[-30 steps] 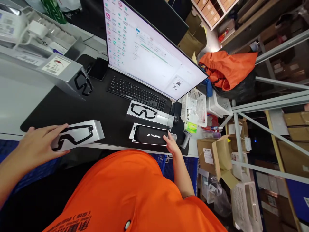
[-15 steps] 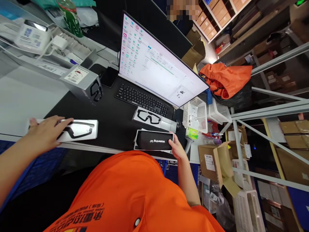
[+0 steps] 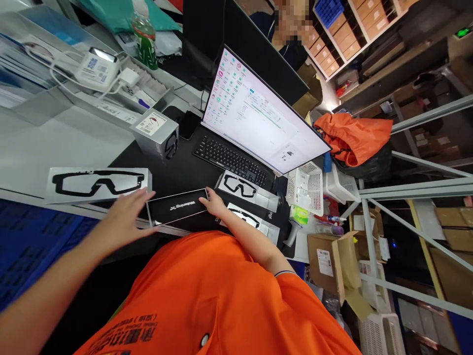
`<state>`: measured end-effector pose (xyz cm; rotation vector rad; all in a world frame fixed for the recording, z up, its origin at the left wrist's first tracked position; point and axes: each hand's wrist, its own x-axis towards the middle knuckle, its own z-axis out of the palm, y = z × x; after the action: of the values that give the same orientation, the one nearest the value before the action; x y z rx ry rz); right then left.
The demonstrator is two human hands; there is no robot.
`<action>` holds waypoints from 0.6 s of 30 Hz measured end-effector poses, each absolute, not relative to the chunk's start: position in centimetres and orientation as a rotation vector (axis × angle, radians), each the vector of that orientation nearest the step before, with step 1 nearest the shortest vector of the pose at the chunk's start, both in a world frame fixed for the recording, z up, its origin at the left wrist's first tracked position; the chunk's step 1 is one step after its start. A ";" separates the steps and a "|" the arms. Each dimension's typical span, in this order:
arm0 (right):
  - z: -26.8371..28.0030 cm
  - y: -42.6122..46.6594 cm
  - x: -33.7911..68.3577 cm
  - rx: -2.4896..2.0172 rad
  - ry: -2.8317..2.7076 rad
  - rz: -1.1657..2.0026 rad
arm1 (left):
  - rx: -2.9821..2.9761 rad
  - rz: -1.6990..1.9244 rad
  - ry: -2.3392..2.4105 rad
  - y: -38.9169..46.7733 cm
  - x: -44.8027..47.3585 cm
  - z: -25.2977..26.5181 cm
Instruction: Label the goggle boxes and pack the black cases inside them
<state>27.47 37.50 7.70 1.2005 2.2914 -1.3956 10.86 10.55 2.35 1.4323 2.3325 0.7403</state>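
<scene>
My right hand [image 3: 214, 203] grips the right end of an open, shallow box [image 3: 177, 207] with white edges. A black glasses case or insert with white lettering fills it. My left hand [image 3: 125, 217] has its fingers spread around the box's left end; whether it touches cannot be told. Just left of the box lies a white carton [image 3: 98, 185] printed with black-framed sports glasses. To the right, past my right hand, are two similar cartons, one upper [image 3: 240, 187] and one lower [image 3: 251, 219], the lower partly hidden by my forearm.
A monitor [image 3: 258, 113] and a keyboard [image 3: 229, 160] stand behind. A grey glasses box [image 3: 157, 133], a phone [image 3: 189, 124] and a green bottle [image 3: 145, 44] are at the left. White baskets [image 3: 306, 185] and a scanner [image 3: 292, 233] sit right. Another person is beyond the monitor.
My right hand has brought the open box leftward, uncovering the lower right carton. My left hand has let go of the left carton and moved right to the box's end. The view has shifted.
</scene>
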 end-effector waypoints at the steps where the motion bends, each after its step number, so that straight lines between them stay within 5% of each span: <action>1: 8.2 37.5 27.9 1.196 2.377 -1.294 | 1.403 0.701 2.336 11.1 12.8 2.3; 7: 10.5 35.9 30.4 1.158 2.392 -0.852 | 1.161 0.697 2.418 14.1 17.0 1.1; 18: 9.3 36.1 27.7 1.304 2.290 -1.189 | 1.125 0.565 2.453 15.6 16.6 2.4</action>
<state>27.66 36.11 9.29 1.3036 2.2901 -1.1888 16.62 15.64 2.43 1.1247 2.4526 0.5653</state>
